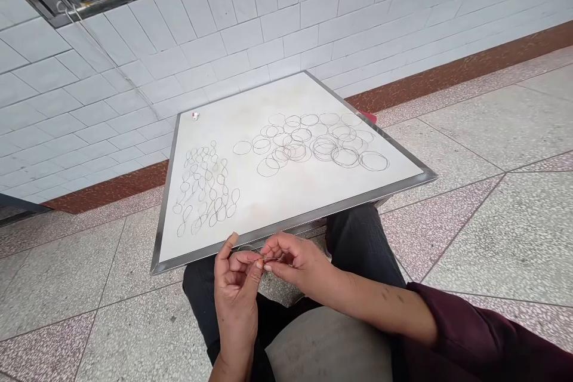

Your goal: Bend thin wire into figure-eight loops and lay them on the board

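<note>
Terrazzo floor, steel-framed white board of wire loops ahead of your left hand and right hand, both narrowly pinching thin wire; keep that pinch steady.

Thin wire between the left hand and right hand, its ends hidden in the grip.

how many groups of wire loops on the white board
2. A group of small figure-eight loops lies on the left part of the metal-framed white board, and a group of larger round rings lies on the right part.
</note>
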`<control>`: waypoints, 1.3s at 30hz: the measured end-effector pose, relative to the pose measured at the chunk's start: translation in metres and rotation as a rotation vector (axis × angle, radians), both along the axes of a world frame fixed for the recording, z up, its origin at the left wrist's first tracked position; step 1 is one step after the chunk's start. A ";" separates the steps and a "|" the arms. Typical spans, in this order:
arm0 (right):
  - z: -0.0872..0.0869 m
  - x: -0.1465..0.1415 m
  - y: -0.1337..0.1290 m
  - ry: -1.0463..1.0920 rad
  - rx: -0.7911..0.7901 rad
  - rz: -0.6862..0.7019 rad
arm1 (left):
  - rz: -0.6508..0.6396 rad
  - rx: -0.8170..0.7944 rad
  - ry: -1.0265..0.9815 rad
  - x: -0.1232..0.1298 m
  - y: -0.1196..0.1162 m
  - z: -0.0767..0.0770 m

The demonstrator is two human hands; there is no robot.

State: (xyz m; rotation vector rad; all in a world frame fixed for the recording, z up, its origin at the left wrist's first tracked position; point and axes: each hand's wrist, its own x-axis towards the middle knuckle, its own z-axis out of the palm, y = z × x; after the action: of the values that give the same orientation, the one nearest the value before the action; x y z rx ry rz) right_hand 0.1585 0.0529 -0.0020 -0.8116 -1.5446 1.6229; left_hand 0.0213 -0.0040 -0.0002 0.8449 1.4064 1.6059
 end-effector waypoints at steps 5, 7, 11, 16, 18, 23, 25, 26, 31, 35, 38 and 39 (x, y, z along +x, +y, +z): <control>-0.004 -0.003 0.000 0.063 0.009 0.002 | 0.004 -0.028 -0.087 -0.002 0.002 -0.002; -0.005 -0.004 0.000 0.080 -0.011 0.009 | 0.001 -0.051 -0.099 -0.003 0.002 -0.001; -0.010 -0.004 0.001 -0.012 0.115 -0.033 | -0.012 -0.094 -0.112 -0.004 0.002 -0.001; -0.017 0.001 0.003 -0.227 0.459 -0.054 | -0.025 -0.128 -0.138 -0.004 0.003 0.000; -0.019 0.002 0.005 -0.240 0.535 -0.049 | -0.029 -0.140 -0.140 -0.004 0.003 0.000; -0.018 0.003 0.007 -0.227 0.558 -0.046 | -0.028 -0.155 -0.188 -0.006 0.005 0.002; -0.018 0.002 0.007 -0.202 0.514 -0.047 | -0.031 -0.159 -0.208 -0.006 0.006 0.003; -0.018 0.002 0.007 -0.187 0.482 -0.052 | -0.027 -0.161 -0.213 -0.006 0.006 0.004; -0.019 0.002 0.007 -0.162 0.364 -0.082 | 0.003 -0.155 -0.197 -0.004 0.007 0.006; -0.019 0.002 0.006 -0.137 0.328 -0.096 | -0.039 -0.159 -0.150 -0.006 0.010 0.007; -0.019 0.000 0.005 -0.105 0.241 -0.098 | -0.069 -0.163 -0.121 -0.008 0.014 0.010; -0.019 0.000 0.005 -0.085 0.195 -0.093 | -0.082 -0.165 -0.112 -0.009 0.016 0.012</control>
State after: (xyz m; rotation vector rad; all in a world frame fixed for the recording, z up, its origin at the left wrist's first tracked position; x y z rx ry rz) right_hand 0.1582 0.0577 -0.0206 -0.8409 -1.6696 1.3627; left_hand 0.0126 0.0118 0.0113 0.6963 1.3857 1.4321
